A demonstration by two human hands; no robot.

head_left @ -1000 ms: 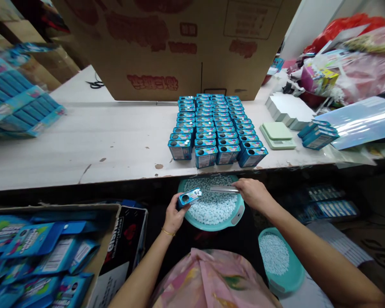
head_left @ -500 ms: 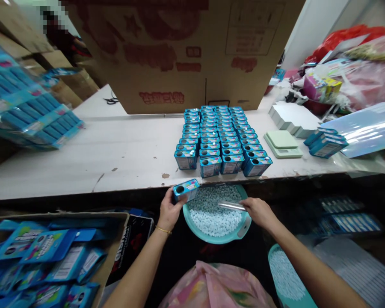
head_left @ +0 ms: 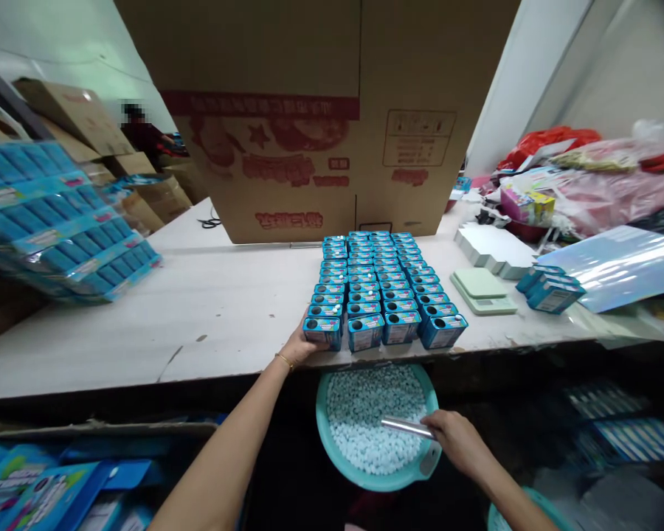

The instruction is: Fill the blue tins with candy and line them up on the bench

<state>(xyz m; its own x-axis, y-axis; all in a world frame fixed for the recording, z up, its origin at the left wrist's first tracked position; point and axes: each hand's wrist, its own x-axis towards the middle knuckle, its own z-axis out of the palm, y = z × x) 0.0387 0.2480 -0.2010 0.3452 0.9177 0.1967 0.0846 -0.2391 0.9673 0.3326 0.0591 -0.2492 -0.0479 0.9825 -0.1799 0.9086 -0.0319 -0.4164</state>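
My left hand (head_left: 302, 346) is closed around a small blue tin (head_left: 324, 333) with a dark round opening on top. It stands at the front of the left row, on the table's front edge. Several rows of matching blue tins (head_left: 384, 284) stretch back behind and beside it. My right hand (head_left: 457, 439) grips a shiny metal scoop (head_left: 406, 426), shaped like a narrow tube or trough. The scoop hangs over a turquoise basin (head_left: 322, 442) full of small pale-blue candies (head_left: 373, 420), below the table edge.
A pale green scale (head_left: 482, 290) stands right of the tins, near stacked white card (head_left: 495, 247) and a few blue boxes (head_left: 553, 289). A large cardboard carton (head_left: 321, 133) rises behind. Wrapped blue packs (head_left: 60, 221) lean at left, above a box of blue cartons (head_left: 49, 487). Another person is far back.
My left hand has carried the blue tin from above the basin to the front of the left row. My right hand still holds the scoop over the basin. The view has tilted up.
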